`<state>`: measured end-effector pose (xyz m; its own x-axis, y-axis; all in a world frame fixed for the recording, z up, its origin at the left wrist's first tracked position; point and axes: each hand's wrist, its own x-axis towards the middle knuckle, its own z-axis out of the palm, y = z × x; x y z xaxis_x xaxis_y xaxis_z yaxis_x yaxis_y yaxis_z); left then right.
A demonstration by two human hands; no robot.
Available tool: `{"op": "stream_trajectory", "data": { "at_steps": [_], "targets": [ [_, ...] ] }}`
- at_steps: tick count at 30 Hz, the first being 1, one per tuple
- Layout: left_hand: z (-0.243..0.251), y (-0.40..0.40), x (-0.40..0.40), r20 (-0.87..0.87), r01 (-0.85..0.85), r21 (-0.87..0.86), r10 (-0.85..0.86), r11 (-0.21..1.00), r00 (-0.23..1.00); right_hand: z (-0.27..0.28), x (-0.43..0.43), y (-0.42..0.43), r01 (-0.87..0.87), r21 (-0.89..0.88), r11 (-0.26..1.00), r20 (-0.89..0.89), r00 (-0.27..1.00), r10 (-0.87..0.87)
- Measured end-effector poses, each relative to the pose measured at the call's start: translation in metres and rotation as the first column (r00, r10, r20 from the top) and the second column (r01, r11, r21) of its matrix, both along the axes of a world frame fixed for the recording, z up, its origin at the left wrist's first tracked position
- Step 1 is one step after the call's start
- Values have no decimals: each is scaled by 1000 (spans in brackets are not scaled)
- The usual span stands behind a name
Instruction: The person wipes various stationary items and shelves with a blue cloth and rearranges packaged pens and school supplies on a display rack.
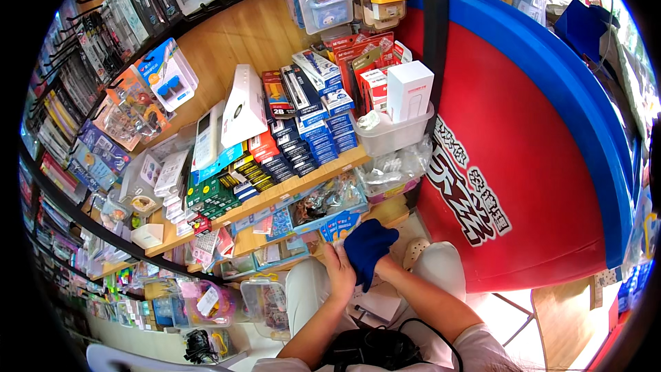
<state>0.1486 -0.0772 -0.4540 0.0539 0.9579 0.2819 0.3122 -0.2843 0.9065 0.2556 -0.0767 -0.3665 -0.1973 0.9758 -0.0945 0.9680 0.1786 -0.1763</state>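
My left hand (339, 270) is bare and reaches up beside a dark blue cloth (367, 250), its fingers against the cloth's left edge. My right hand (382, 263) is mostly hidden behind or inside the cloth; only the wrist shows at its lower right. Blue-and-white cards or packets (341, 226) lie just beyond the hands, at the edge of the lower shelf. Whether either hand grips the cloth cannot be made out.
Stacked pencil boxes (315, 132) and a translucent plastic bin (395, 137) stand on a wooden shelf (289, 189) ahead. Below is a blue tray of small packets (330, 204). A red panel with a blue rim (526, 165) rises at right; hanging packs fill the left.
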Motion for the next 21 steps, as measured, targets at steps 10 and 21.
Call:
{"op": "stream_trajectory", "data": {
  "at_steps": [10,21],
  "targets": [
    [11,6,12,608,68,-396,206,916,767,-71,9,-4,281,159,946,-438,879,-188],
    [-9,36,-33,669,84,-459,282,884,688,-85,14,4,500,284,818,-40,859,-511]
  ]
}}
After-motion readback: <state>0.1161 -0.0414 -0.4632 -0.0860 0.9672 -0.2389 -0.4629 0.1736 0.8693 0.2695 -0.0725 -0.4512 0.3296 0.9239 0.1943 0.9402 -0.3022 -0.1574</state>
